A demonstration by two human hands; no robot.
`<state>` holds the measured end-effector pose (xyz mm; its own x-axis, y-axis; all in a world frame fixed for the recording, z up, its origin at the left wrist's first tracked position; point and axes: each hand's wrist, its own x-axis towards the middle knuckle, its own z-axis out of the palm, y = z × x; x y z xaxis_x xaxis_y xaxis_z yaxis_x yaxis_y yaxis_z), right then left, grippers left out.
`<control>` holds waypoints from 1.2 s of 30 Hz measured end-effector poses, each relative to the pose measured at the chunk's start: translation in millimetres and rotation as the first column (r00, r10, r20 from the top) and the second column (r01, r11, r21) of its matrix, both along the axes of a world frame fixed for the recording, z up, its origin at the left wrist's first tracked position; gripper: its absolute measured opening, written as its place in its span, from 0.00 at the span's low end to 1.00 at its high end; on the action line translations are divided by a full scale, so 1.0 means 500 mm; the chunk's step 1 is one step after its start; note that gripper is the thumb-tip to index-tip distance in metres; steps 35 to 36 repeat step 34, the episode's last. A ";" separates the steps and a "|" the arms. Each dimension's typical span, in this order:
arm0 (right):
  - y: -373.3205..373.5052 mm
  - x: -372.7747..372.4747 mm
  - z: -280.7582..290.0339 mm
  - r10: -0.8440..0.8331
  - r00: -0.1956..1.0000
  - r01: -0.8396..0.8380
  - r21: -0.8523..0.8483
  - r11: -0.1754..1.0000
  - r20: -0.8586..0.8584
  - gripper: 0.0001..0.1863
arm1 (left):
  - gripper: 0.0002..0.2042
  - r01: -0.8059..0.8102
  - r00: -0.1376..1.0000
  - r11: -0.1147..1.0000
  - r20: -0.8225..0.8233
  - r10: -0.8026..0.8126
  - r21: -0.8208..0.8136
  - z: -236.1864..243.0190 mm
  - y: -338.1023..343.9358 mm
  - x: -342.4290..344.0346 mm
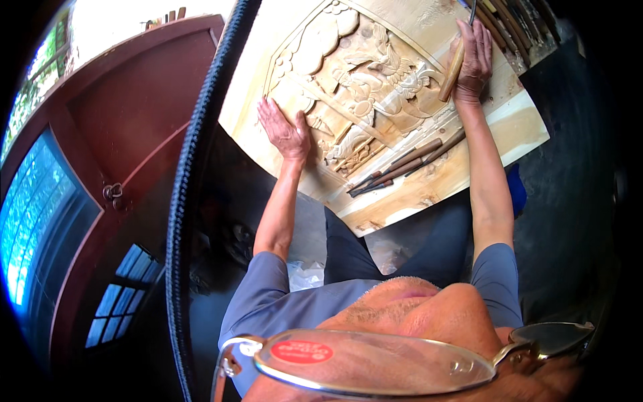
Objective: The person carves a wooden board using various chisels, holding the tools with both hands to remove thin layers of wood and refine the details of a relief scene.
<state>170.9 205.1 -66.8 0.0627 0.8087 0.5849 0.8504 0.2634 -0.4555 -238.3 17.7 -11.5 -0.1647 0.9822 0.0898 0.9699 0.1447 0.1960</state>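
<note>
A pale wooden panel (pixel 429 195) carved in relief with figures, scrolls and rounded cloud-like shapes lies in front of me. My left hand (pixel 286 131) rests flat on its left part, fingers stretched and thumb apart, holding nothing. Near the panel's upper right edge, my right hand (pixel 475 61) is closed around a carving chisel (pixel 453 72). The chisel's light wooden handle sticks out below the fingers, toward me. A dark metal part shows above the hand. Several chisels (pixel 412 161) with dark handles lie on the panel's near right part, between my forearms.
More long-handled tools (pixel 512 27) lie side by side at the upper right. A black braided cord (pixel 194 147) crosses the left side from top to bottom. Beyond it stands a red-brown wooden door (pixel 144 80) with a metal ring (pixel 114 193). Something blue (pixel 516 191) shows beside my right forearm.
</note>
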 end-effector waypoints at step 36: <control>0.071 0.073 0.105 0.098 0.935 -0.187 -0.242 0.952 -0.341 0.21 | 0.39 -0.190 0.973 0.979 0.121 0.198 -0.078 0.024 0.010 0.035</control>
